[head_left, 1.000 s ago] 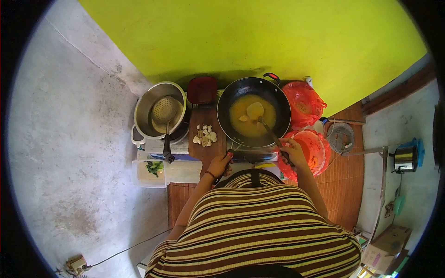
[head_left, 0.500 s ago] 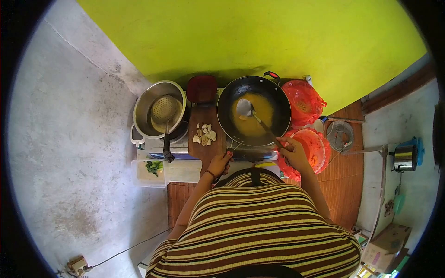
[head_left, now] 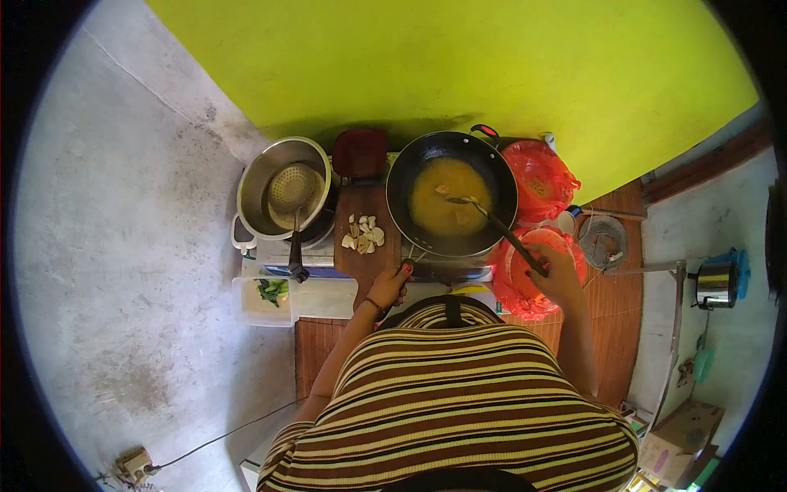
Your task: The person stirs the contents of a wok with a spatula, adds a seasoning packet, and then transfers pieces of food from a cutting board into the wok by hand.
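Note:
A black wok [head_left: 452, 193] holds yellow liquid with pale pieces floating in it. My right hand [head_left: 559, 275] grips the long handle of a metal ladle [head_left: 492, 221], and the ladle's bowl dips into the liquid. My left hand [head_left: 389, 287] rests at the front edge of the stove, by the wok's near handle. Left of the wok lies a wooden cutting board [head_left: 365, 254] with sliced pale pieces [head_left: 362, 234] on it.
A steel pot [head_left: 283, 201] with a strainer ladle stands at the left. A red container [head_left: 358, 153] sits behind the board. Red plastic bags [head_left: 537, 180] lie right of the wok. A clear box with greens [head_left: 270, 299] is at front left. A green wall rises behind.
My right hand moved right and drew the ladle back. Its bowl went from raised over the wok's left side to low in the liquid at the right. My left hand stayed put.

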### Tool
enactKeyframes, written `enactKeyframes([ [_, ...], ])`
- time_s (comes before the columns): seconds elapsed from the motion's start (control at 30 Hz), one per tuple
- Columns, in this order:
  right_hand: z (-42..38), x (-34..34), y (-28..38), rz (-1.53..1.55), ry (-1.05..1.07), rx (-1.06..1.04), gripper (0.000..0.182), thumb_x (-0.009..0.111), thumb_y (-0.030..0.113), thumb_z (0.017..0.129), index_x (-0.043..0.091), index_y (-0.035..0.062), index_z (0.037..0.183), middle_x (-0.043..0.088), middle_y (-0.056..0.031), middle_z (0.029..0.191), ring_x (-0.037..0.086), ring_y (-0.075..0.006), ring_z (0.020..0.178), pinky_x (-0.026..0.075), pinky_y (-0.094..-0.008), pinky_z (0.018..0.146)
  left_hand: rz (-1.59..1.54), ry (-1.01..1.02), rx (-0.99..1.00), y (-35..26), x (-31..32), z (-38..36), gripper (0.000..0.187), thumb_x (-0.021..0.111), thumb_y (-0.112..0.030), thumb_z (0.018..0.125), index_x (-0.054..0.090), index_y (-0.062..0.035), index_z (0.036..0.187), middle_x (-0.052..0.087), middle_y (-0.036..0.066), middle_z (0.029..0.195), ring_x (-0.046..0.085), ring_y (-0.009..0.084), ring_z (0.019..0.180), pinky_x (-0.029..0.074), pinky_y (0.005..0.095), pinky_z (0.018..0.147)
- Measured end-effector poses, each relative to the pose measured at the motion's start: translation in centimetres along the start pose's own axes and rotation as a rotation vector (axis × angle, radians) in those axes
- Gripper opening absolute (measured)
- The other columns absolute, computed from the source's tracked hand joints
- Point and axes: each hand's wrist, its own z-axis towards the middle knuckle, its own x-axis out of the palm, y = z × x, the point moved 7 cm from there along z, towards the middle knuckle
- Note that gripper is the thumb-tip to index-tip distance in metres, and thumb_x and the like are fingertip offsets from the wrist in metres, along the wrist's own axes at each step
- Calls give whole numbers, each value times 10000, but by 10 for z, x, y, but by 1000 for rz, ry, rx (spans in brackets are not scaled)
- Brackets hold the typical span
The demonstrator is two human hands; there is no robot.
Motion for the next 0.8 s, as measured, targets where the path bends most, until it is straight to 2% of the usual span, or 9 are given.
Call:
enactKeyframes([
  [0.17, -17, -19, -9, -37, 65, 69, 410, 612, 30, 668, 635, 61, 1076, 621, -139, 745, 621, -257, 680, 476, -344, 664, 0, 16, 3, 2, 0, 2, 396, 498, -407, 923, 575, -23, 859, 470, 14, 532, 452, 114, 403, 351, 258, 392],
  [0.37, -6, 9, -15, -48, 34, -53, 399, 605, 24, 679, 636, 51, 1076, 623, -132, 727, 615, -247, 646, 474, -343, 634, 8, 15, 3, 3, -1, 4, 395, 490, -402, 926, 577, -23, 855, 471, 9, 544, 450, 108, 403, 359, 258, 391],
  [0.47, 1, 19, -6, 60, -9, -101, 430, 641, 19, 700, 609, 60, 1126, 552, -69, 663, 534, -126, 567, 422, -274, 534, 16, -13, 15, 1, -1, 1, 404, 502, -418, 919, 577, -25, 862, 469, 7, 549, 449, 107, 403, 359, 260, 390],
  [0.57, 9, 23, -16, 170, -47, 34, 385, 600, 35, 731, 589, 52, 1116, 594, -129, 664, 588, -209, 599, 451, -319, 579, 0, -17, -5, 3, 0, 2, 421, 521, -439, 906, 579, -24, 867, 470, 11, 550, 446, 107, 404, 357, 261, 390],
  [0.67, 16, 31, -35, 224, -94, 115, 378, 602, 41, 751, 553, 46, 1126, 576, -135, 641, 578, -205, 566, 446, -320, 559, -34, -20, 47, 10, -1, 10, 432, 532, -451, 899, 579, -23, 871, 472, 18, 550, 444, 109, 407, 354, 261, 391],
  [0.77, 17, 43, -46, 246, -81, 105, 393, 594, 7, 761, 517, 32, 1146, 564, -61, 620, 493, -106, 425, 358, -248, 391, 26, -18, 9, 1, 0, 1, 441, 535, -459, 895, 578, -20, 871, 470, 21, 544, 435, 110, 403, 352, 257, 391],
  [0.8, 16, 46, -46, 324, -34, 139, 393, 589, 1, 763, 510, 25, 1147, 567, -63, 623, 490, -106, 417, 355, -246, 381, 16, -8, 15, 2, 0, 2, 443, 533, -460, 896, 578, -20, 870, 469, 20, 542, 437, 110, 403, 355, 258, 391],
])
